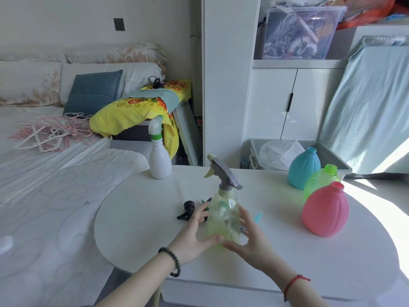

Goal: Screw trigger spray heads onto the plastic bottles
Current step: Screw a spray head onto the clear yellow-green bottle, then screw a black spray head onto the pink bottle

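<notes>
Head view: your left hand (195,229) and right hand (247,234) both sit around the lower body of the pale yellow-green bottle (224,218), which stands upright near the front middle of the white table (141,229). Fingers are spread, thumbs meeting near the base. It reads as a loose cupping hold, palms on either side, not a tight clamp; I can't tell whether the bottle's weight is in your hands or on the table.

The grey trigger head (223,175) is already on that bottle's neck, nozzle pointing left and away from you. Can't tell from here if the collar is fully tight.

My read on the step: this bottle is capped and is being set down or parked.

- White bottle (160,159) at the far left edge of the table already wears its head.
- Blue bottle (304,171), green bottle (321,182) and pink bottle (325,210) are bunched at the right, all open-necked.
- Black spray head (187,210) lies just left of your left fingers. More loose heads are partly hidden behind the bottle and your hands: green bits behind the left fingers, a light blue tip past the right.

Next move, as I judge it: let go and move the finished one clear. Pull an open bottle in, likely pink as it's nearest. Match a loose head, drop the dip tube in straight, start the collar square.
</notes>
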Motion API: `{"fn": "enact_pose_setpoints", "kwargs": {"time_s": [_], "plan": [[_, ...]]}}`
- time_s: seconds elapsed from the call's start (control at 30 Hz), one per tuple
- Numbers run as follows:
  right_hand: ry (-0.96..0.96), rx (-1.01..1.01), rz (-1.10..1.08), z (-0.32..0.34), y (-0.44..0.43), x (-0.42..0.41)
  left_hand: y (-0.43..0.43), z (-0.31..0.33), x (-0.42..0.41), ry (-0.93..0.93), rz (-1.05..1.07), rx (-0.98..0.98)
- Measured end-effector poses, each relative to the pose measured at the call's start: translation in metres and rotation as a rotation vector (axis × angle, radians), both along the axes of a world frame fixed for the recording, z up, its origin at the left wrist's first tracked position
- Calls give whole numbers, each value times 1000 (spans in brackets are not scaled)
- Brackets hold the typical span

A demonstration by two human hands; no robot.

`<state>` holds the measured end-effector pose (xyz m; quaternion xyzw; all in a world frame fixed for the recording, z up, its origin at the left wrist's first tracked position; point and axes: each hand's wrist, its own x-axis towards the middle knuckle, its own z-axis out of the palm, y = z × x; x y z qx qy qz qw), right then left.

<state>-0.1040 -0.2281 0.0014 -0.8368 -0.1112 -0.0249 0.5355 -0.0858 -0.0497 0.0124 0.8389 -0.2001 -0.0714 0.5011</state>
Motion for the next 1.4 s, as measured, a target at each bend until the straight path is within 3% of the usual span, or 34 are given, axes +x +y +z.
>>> {"fn": "enact_pose_setpoints", "kwargs": {"time_s": [0.2,0.33,0.4,0.6,0.9,1.2,1.4], "plan": [[-166,-3,-99,9,13,13,-9,2,14,21,188,-301],[-215,98,-10,49,29,50,12,46,49,-28,192,-405],[-190,88,34,66,38,76,24,69,74,-63,161,-358],[-211,64,-144,80,70,165,36,79,163,-172,197,-137],[-88,-100,-161,15,98,264,46,1,244,107,381,-180],[-12,-163,-73,5,101,259,43,-7,226,34,394,-118],[-67,-78,-112,31,55,188,30,15,173,-17,364,-65]]}}
